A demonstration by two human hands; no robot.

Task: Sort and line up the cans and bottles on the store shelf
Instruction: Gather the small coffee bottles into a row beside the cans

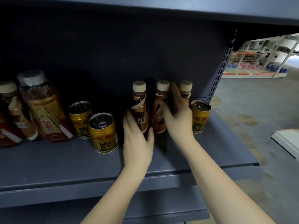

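Note:
Three brown coffee bottles with cream caps stand side by side at the back right of the grey shelf (64,165). My left hand (137,139) wraps the lower part of the left coffee bottle (139,109). My right hand (177,117) grips the middle coffee bottle (160,110), its fingers reaching between that one and the right coffee bottle (185,90), which it partly hides. A gold can (200,116) stands at the right end. Two more gold cans (80,118) (103,131) stand left of my hands.
A tall amber bottle with a clear cap (43,107) and another coffee bottle (14,110) stand at the far left beside red packaging. The upper shelf (161,8) hangs low overhead. A perforated upright (218,78) marks the right end; beyond it is aisle floor.

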